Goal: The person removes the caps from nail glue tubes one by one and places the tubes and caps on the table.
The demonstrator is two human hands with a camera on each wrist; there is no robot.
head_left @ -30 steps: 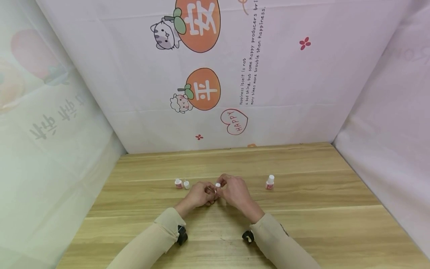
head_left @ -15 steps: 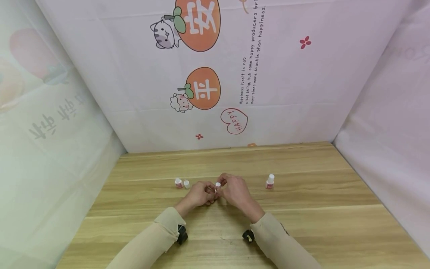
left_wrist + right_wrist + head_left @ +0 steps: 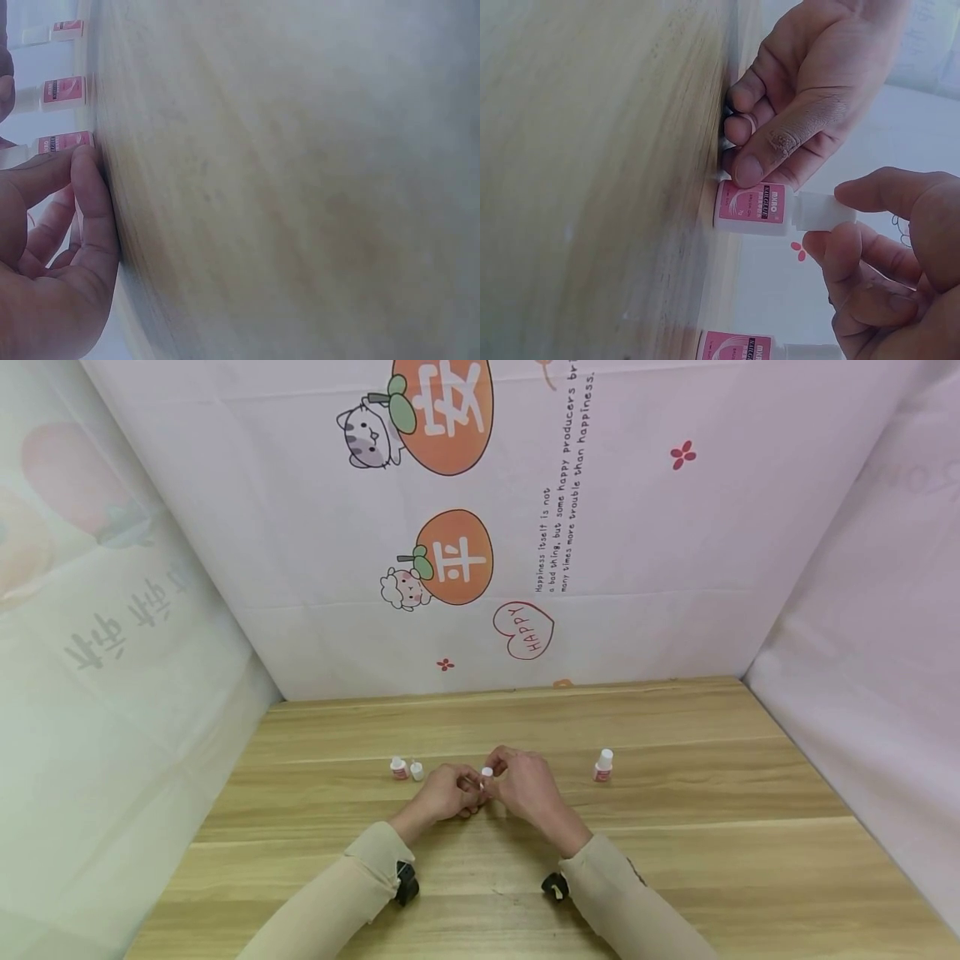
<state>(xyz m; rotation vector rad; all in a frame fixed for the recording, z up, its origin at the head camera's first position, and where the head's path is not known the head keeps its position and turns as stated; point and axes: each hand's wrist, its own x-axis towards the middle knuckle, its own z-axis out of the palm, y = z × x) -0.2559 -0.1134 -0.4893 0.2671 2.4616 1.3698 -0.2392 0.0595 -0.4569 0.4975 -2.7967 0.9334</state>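
Note:
A small nail glue bottle [image 3: 750, 206] with a pink label stands upright on the table between both hands. My left hand [image 3: 447, 792] grips its body low down, thumb against the label side and fingers curled beside it. My right hand [image 3: 523, 787] pinches the white cap [image 3: 825, 212] between thumb and fingers. The cap sits at the bottle's neck. In the left wrist view the left fingertips [image 3: 86, 154] reach the base of the held bottle [image 3: 66, 141].
Left of the hands stands an uncapped bottle [image 3: 399, 769], with a loose white cap [image 3: 417, 772] beside it, its stem pointing up. A capped bottle [image 3: 603, 767] stands at the right. Another bottle [image 3: 735, 347] near the right hand is hidden in the head view. Printed cloth [image 3: 630, 527] backs the wooden table [image 3: 675, 860].

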